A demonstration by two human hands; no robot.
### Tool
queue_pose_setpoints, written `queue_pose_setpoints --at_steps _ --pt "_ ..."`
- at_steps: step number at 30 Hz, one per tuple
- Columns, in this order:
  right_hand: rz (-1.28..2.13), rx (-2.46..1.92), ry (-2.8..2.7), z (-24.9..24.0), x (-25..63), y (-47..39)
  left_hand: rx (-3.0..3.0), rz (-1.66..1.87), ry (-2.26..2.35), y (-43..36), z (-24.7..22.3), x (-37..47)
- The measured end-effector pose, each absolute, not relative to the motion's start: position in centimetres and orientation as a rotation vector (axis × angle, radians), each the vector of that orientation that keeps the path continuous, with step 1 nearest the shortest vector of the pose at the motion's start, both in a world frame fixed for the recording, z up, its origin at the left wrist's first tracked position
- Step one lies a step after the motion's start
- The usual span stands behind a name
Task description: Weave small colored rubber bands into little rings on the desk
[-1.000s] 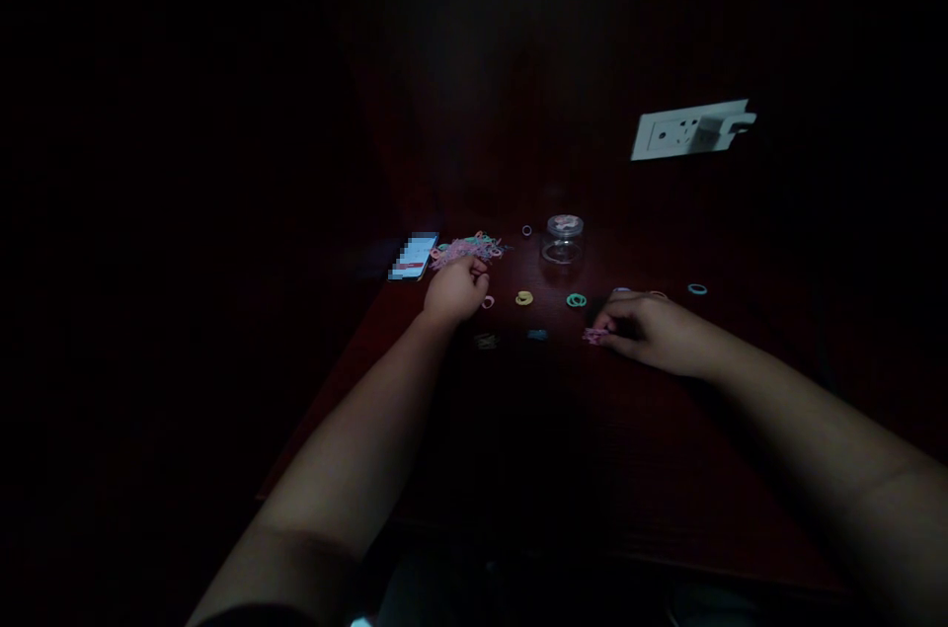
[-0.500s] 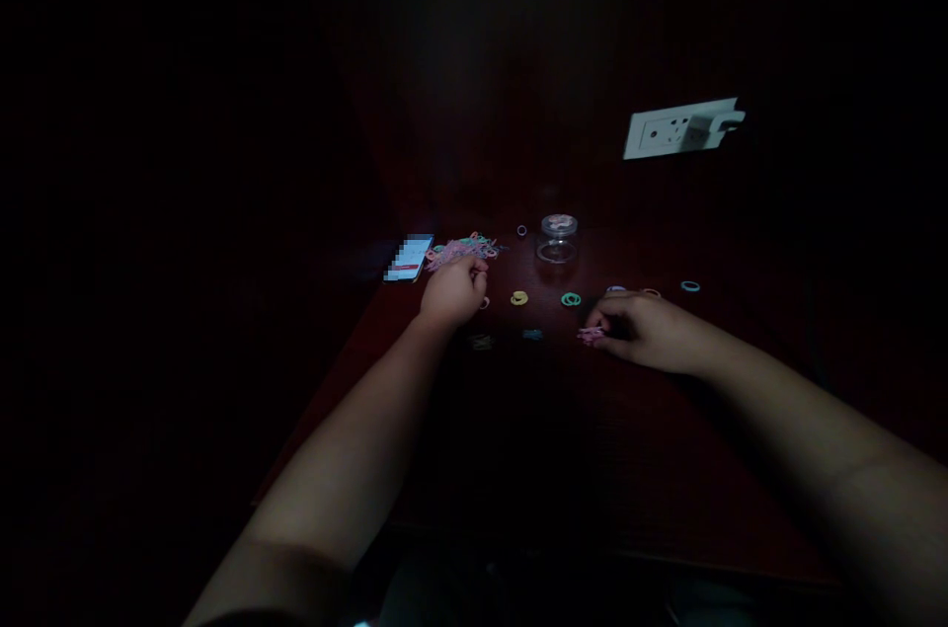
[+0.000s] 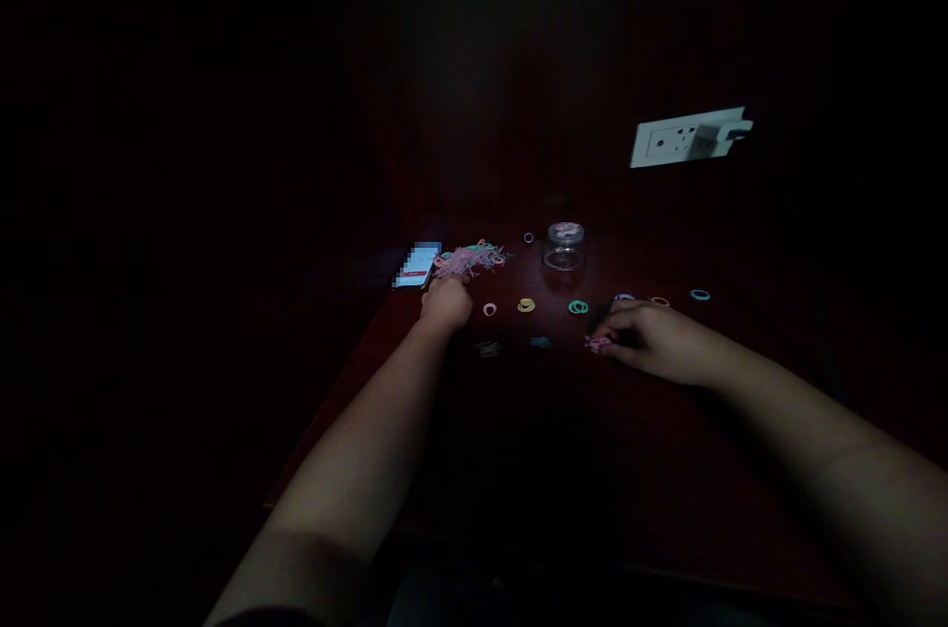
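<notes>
My left hand (image 3: pixel 446 302) is closed at the near edge of a tangled, mostly pink pile of small bands and thin pieces (image 3: pixel 470 259); its fingertips are hidden. My right hand (image 3: pixel 652 341) has its thumb and fingers bent around a small heap of pink pieces (image 3: pixel 596 345), too small to make out clearly. Just behind that hand lie a purple band (image 3: pixel 624 297) and an orange band (image 3: pixel 660 302), both partly covered. Between the hands are a pink band (image 3: pixel 490 309), yellow bands (image 3: pixel 525 305), green bands (image 3: pixel 578 307), a pale heap (image 3: pixel 489 349) and a blue heap (image 3: pixel 540 342).
A clear lidded jar (image 3: pixel 564 249) stands towards the back, with a small dark ring (image 3: pixel 528 238) beside it. A lit phone (image 3: pixel 418 265) lies left of the pile. A light-blue band (image 3: pixel 700 294) lies far right. The wall socket (image 3: pixel 688 138) holds a plug.
My left hand has moved left and slightly down to the pile's near edge, uncovering the pink band. My right hand stays at the pink heap. The whole view has shifted slightly.
</notes>
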State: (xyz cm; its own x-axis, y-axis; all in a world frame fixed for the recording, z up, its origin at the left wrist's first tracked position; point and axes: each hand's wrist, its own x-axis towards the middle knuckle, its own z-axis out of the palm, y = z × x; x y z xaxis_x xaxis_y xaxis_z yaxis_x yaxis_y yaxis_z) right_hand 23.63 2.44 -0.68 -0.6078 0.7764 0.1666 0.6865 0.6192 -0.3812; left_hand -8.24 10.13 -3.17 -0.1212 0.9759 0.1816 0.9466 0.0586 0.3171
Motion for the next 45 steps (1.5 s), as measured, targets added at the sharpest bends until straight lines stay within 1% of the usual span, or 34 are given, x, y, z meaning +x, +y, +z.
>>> queue_pose_setpoints --at_steps 6,11,20,24,38,45 --pt "0.37 -1.206 -2.48 -0.3 23.4 2.0 2.09 0.598 2.147 10.2 -3.4 -8.0" --pt "0.378 -1.209 -2.416 -0.3 23.5 2.1 2.143 0.567 2.081 10.5 -3.5 -7.7" --pt "0.396 -1.189 -2.394 -0.1 23.4 1.9 2.131 0.504 2.111 10.9 -3.6 -7.5" --pt "0.42 -1.178 -2.367 -0.2 23.4 1.9 2.128 0.583 2.129 10.9 -3.7 -7.5" --pt "0.42 -1.187 -2.345 -0.2 23.3 1.8 2.055 1.035 2.091 10.3 -2.7 -8.1" --pt "0.425 -1.19 -2.359 -0.2 23.4 1.8 2.005 1.157 2.016 10.1 -2.7 -8.1"
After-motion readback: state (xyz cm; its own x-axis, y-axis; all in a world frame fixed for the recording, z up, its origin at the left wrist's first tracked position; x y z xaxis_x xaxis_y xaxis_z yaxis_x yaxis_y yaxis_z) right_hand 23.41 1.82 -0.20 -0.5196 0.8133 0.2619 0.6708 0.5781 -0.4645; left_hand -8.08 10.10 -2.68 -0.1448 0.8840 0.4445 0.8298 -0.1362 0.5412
